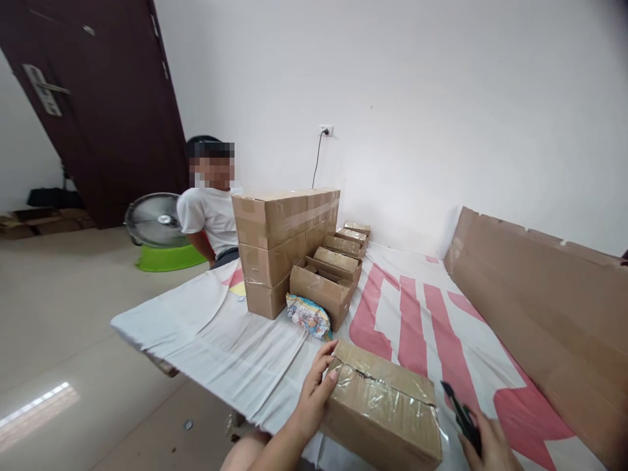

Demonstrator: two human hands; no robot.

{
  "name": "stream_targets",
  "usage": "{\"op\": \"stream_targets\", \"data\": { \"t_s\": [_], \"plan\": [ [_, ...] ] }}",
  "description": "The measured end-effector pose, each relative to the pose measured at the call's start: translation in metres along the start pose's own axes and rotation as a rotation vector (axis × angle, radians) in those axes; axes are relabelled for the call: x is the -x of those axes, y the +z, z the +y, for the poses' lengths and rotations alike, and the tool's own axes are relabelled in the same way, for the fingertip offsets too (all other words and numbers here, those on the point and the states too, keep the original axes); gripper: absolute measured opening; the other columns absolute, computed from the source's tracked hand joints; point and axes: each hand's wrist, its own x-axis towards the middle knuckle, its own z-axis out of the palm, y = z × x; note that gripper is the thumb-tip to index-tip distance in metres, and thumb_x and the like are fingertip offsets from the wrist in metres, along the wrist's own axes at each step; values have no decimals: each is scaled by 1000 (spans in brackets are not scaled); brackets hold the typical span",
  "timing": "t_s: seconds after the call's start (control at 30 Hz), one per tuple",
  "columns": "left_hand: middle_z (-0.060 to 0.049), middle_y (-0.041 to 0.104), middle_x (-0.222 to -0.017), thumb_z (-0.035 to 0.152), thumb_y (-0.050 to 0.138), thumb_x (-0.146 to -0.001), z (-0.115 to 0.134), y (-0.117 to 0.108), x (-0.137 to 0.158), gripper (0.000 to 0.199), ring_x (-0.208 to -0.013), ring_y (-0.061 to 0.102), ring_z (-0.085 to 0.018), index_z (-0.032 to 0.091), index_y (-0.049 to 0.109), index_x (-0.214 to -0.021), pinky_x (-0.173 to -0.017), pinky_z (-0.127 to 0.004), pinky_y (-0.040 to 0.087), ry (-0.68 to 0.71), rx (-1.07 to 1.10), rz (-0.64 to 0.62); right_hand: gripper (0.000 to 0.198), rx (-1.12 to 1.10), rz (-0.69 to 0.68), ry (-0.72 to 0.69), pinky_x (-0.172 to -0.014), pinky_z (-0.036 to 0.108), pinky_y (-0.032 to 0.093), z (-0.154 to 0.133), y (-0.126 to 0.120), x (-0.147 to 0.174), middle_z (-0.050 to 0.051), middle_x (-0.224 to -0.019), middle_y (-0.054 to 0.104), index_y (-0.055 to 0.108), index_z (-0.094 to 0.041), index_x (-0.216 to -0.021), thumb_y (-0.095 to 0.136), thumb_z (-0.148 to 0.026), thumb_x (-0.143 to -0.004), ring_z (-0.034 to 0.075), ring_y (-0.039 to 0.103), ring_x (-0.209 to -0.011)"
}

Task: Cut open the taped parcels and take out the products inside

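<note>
A taped cardboard box [383, 409] sits right in front of me on the cloth-covered table. Along the seam of its top, the clear tape looks slit and ragged. My left hand [318, 386] rests against the box's left end, fingers on its top edge and side. To the right of the box, my right hand [485, 441] is wrapped around a dark box cutter [461, 418], whose tip points up and left, apart from the box. Just beyond the box lies a colourful printed plastic packet [309, 316], beside an open cardboard box [321, 288].
Stacked cartons [275, 248] form a wall on the table, with a row of smaller boxes [343, 245] alongside. A large cardboard sheet [540, 301] stands at the right. Behind the stack sits a person [210, 219] near a fan [156, 220] and a green basin [169, 258].
</note>
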Motion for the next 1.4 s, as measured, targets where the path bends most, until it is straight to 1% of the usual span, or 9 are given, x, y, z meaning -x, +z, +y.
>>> {"op": "stream_targets", "data": {
  "t_s": [0.07, 0.13, 0.23, 0.33, 0.47, 0.83, 1.03, 1.17, 1.4],
  "plan": [
    [-13, 43, -142, 50, 53, -85, 1, 1, 1, 35, -134, 35, -35, 20, 66, -96, -111, -50, 25, -3, 0, -2, 48, -34, 102, -101, -87, 40, 51, -30, -33, -16, 14, -108, 61, 47, -16, -125, 36, -45, -88, 28, 61, -106],
    [-13, 42, -141, 51, 52, -84, 1, 1, 1, 36, -134, 35, -35, 19, 65, -95, -111, -50, 25, 1, -4, 2, 40, -50, 57, -254, -86, 36, 51, -74, -66, -30, 10, -117, 59, 44, -24, -128, 37, -41, -91, 24, 60, -109],
    [-13, 44, -138, 52, 51, -85, 2, 2, 0, 35, -132, 36, -34, 19, 64, -91, -110, -49, 26, 18, -25, 13, 44, 12, -199, -502, -83, 32, 51, -148, -99, -42, 6, -121, 61, 38, -30, -136, 34, -21, -93, 20, 64, -102],
    [-13, 45, -135, 52, 51, -85, 1, 2, -1, 35, -130, 38, -33, 19, 62, -88, -109, -48, 28, 36, -52, 28, 61, 243, -340, -638, -67, 29, 49, -206, -106, -46, 3, -106, 66, 35, -37, -141, 39, -10, -86, 19, 67, -81],
    [-13, 47, -131, 52, 50, -85, 0, 3, -1, 35, -128, 40, -33, 19, 62, -89, -108, -48, 29, 67, -64, 34, 69, 452, -356, -766, -56, 27, 40, -245, -97, -47, 4, -96, 66, 39, -36, -139, 50, -7, -78, 20, 67, -71],
    [-13, 47, -128, 55, 54, -82, -3, 3, -2, 36, -123, 43, -33, 19, 61, -84, -106, -49, 31, 91, -75, 53, 56, 574, -313, -915, -61, 31, 44, -260, -86, -53, 9, -93, 66, 44, -25, -135, 54, -11, -81, 24, 66, -79],
    [-14, 48, -126, 57, 53, -82, -2, 5, -4, 39, -123, 44, -33, 19, 61, -82, -106, -49, 31, 79, -102, 68, 48, 694, -323, -957, -59, 32, 44, -251, -92, -50, 9, -90, 67, 52, -24, -127, 59, -13, -80, 25, 67, -75],
    [-14, 49, -126, 57, 53, -82, -1, 4, -3, 38, -122, 46, -32, 19, 61, -82, -106, -48, 33, 72, -110, 66, 57, 704, -342, -949, -57, 30, 41, -238, -97, -48, 8, -89, 68, 50, -24, -129, 66, -13, -75, 23, 66, -74],
    [-13, 50, -125, 55, 53, -82, 0, 3, -3, 37, -123, 45, -33, 19, 62, -82, -106, -49, 33, 68, -102, 65, 55, 721, -284, -927, -51, 28, 34, -209, -117, -45, 6, -84, 67, 54, -26, -124, 58, -3, -74, 21, 64, -66]
  ]
}}
